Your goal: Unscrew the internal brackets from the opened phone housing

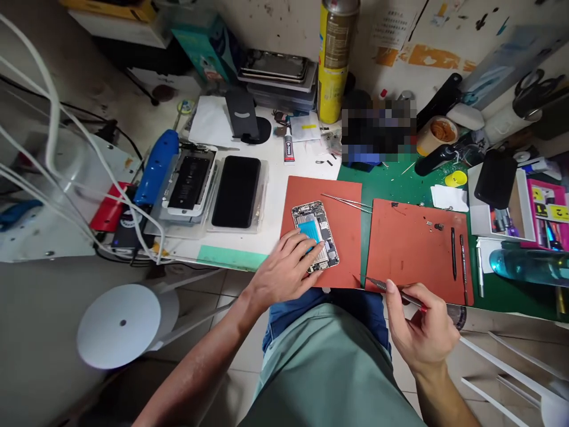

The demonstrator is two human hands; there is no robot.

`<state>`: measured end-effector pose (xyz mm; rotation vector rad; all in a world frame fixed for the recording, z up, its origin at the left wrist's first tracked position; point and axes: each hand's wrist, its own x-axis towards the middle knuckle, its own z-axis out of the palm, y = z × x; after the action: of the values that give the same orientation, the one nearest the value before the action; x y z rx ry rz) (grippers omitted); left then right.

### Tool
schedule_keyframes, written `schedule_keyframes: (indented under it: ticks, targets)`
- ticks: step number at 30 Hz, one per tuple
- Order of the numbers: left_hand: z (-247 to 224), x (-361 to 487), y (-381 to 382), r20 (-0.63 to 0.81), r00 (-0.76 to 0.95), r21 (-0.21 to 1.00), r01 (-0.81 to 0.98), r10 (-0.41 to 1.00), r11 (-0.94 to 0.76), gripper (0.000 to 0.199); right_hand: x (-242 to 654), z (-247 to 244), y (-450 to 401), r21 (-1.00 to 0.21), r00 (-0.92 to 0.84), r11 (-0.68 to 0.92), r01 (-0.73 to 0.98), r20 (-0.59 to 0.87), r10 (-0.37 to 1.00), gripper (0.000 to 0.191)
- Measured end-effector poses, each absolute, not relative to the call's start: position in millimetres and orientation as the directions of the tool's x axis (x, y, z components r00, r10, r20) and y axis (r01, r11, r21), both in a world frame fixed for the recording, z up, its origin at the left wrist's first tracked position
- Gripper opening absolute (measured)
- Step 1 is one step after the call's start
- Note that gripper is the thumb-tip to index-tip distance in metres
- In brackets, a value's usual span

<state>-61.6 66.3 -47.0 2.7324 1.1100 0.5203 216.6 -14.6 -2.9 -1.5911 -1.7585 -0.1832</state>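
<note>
My left hand [287, 264] lies over an opened phone [329, 252], its fingers stretched out across the phone's lower half and its thumb by the bottom edge. Inside the phone a blue strip [308, 232] and circuit parts show; my fingers cover some of the rest. In my right hand [422, 326] is a slim screwdriver [377, 284] with a dark shaft and a bit of red near the grip. Its thin tip points left, over the gap between two reddish-brown mats [296, 196], apart from the phone. Tweezers [347, 202] rest above the phone on the left mat.
On the right mat [413, 255] are small parts and thin tools [454, 254]. A black phone [236, 191], a white-framed phone part [190, 181] and a blue-handled tool [157, 166] lie left. A yellow can [332, 65] stands behind; a bottle [531, 265] lies right. White cables [53, 112] hang at left.
</note>
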Motion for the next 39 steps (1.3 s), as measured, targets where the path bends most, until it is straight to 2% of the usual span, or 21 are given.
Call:
schedule_keyframes:
  ticks: [6, 11, 14, 16, 19, 22, 25, 29, 32, 39]
  targets:
    - [-48.6, -62.4, 65.3, 0.27, 0.653, 0.261, 0.658, 0.708, -0.706, 0.052, 220.9, -2.5, -16.8, -0.464, 0.101, 0.223, 0.857, 0.577, 0.811, 0.022]
    - [-52.5, -64.9, 69.6, 0.285, 0.668, 0.247, 0.642, 0.687, -0.726, 0.055, 226.3, -5.7, -19.9, -0.699, 0.314, 0.12, 0.705, 0.46, 0.831, 0.02]
    - [-55.9, -67.6, 73.4, 0.359, 0.668, 0.251, 0.604, 0.652, -0.756, 0.057, 231.7, -10.4, -18.8, -0.79, 0.429, 0.026, 0.613, 0.36, 0.828, 0.019]
    - [-56.2, -69.4, 74.2, 0.443, 0.641, 0.273, 0.57, 0.627, -0.775, 0.05, 236.8, -15.7, -16.8, -0.78, 0.433, -0.017, 0.626, 0.329, 0.839, 0.016]
    - [-53.0, -71.2, 71.7, 0.595, 0.526, 0.307, 0.55, 0.608, -0.777, 0.029, 246.6, -26.4, -12.7, -0.683, 0.381, -0.047, 0.729, 0.347, 0.857, 0.005]
    - [-48.6, -72.8, 63.7, 0.67, 0.402, 0.357, 0.562, 0.624, -0.746, 0.027, 258.7, -37.2, -8.1, -0.62, 0.346, -0.044, 0.783, 0.376, 0.859, 0.017]
    - [-48.6, -76.3, 49.6, 0.657, 0.379, 0.368, 0.593, 0.651, -0.716, 0.029, 270.4, -44.6, -4.2, -0.58, 0.319, -0.046, 0.813, 0.379, 0.868, 0.024]
    - [-52.7, -80.0, 28.2, 0.66, 0.369, 0.239, 0.723, 0.655, -0.648, 0.021, 279.6, -48.4, -1.8, -0.554, 0.291, -0.048, 0.831, 0.361, 0.886, 0.028]
    - [-51.5, -79.1, 19.8, 0.617, 0.382, 0.194, 0.774, 0.688, -0.603, 0.02, 283.4, -45.1, -1.8, -0.556, 0.269, -0.033, 0.83, 0.349, 0.898, 0.028]
    - [-41.7, -76.9, 31.4, 0.482, 0.411, 0.274, 0.769, 0.774, -0.578, 0.025, 303.3, -19.1, -1.1, -0.652, 0.284, 0.035, 0.758, 0.377, 0.881, 0.01]
